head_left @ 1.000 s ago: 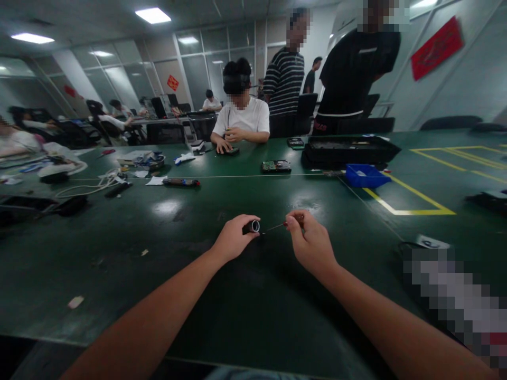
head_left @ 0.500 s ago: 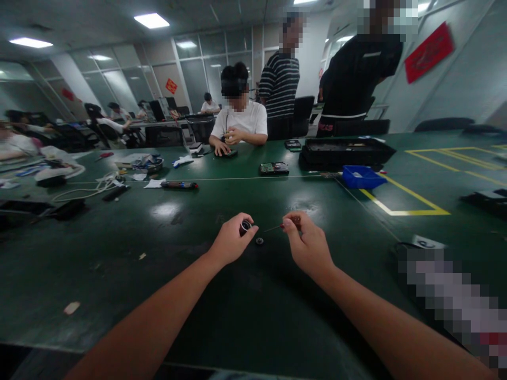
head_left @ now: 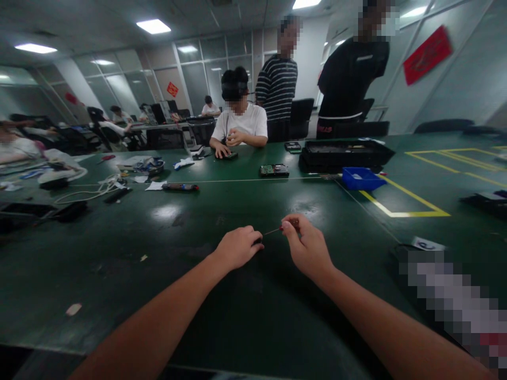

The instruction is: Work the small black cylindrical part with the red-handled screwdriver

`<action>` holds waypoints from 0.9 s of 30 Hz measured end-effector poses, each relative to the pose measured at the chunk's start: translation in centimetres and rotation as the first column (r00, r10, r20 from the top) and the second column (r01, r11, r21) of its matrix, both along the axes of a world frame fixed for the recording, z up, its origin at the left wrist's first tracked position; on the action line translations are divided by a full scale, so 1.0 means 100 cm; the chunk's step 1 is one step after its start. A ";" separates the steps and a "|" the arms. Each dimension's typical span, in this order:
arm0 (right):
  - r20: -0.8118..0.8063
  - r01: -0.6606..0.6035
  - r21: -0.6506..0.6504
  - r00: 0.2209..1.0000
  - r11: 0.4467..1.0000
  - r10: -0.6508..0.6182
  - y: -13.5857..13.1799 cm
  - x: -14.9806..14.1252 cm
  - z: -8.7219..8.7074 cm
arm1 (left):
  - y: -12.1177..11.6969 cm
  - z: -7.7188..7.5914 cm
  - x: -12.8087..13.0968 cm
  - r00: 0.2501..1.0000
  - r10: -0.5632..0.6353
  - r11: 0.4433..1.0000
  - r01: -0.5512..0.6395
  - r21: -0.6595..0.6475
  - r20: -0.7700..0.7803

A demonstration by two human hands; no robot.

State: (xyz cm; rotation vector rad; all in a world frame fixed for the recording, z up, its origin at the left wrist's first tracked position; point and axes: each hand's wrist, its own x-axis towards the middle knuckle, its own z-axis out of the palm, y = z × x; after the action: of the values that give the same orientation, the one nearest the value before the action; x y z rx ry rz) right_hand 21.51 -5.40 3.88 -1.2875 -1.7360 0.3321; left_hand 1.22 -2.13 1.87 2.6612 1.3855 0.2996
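My left hand (head_left: pixel 238 248) is closed around a small dark round part (head_left: pixel 257 241), mostly covered by the fingers. My right hand (head_left: pixel 309 246) grips a screwdriver (head_left: pixel 272 231) with a thin metal shaft and a red collar at the handle end. The shaft points left, its tip close to the fingers of my left hand and the dark part; whether it touches is too small to tell. Both hands are low over the green table (head_left: pixel 222 322).
Beyond my hands lie a hard drive (head_left: pixel 274 170), a pen-like tool (head_left: pixel 181 187) and a blue bin (head_left: pixel 362 178) beside a long black tray (head_left: pixel 346 153). Cables (head_left: pixel 101 189) clutter the left. Across the table a person (head_left: pixel 240 124) handles a small device.
My left hand has turned over and moved slightly right and down, closer to the screwdriver tip. The small round piece that lay on the table between my hands is out of sight.
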 end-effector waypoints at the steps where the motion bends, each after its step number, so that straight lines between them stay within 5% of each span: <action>1: 0.003 -0.004 -0.001 1.000 1.000 0.004 0.000 0.000 0.000 | 0.001 0.001 -0.002 0.999 0.007 1.000 -0.007 -0.020 0.036; 7: 0.018 -0.021 -0.020 1.000 1.000 0.022 -0.002 0.002 0.002 | 0.013 0.006 -0.023 0.870 0.170 0.977 -0.086 -0.196 0.464; 9: 0.014 -0.029 -0.027 0.999 0.999 0.029 -0.002 0.002 0.002 | 0.020 0.010 -0.035 0.739 0.266 0.956 -0.118 -0.270 0.619; 12: 0.008 -0.031 -0.031 0.999 0.999 0.031 -0.001 0.002 0.001 | 0.033 0.016 -0.061 0.447 0.440 0.891 -0.115 -0.438 0.779; 14: 0.009 -0.038 -0.034 0.999 0.999 0.038 -0.001 0.002 0.000 | 0.040 0.019 -0.087 0.266 0.509 0.859 -0.099 -0.502 0.819; 18: 0.011 -0.058 -0.048 0.998 0.997 0.059 -0.002 0.002 0.000 | 0.045 0.020 -0.154 0.016 0.556 0.824 -0.144 -0.548 0.831; 27: 0.011 -0.048 -0.070 0.999 0.996 0.049 -0.001 0.001 -0.004 | 0.007 0.027 -0.300 -0.330 0.569 0.563 -0.511 -0.649 0.753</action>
State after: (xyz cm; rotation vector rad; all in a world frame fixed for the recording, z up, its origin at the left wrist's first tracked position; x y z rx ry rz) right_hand 21.62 -5.54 3.51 -1.3016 -1.7821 0.4166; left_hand -28.76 -1.38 4.56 0.5991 1.6763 1.7540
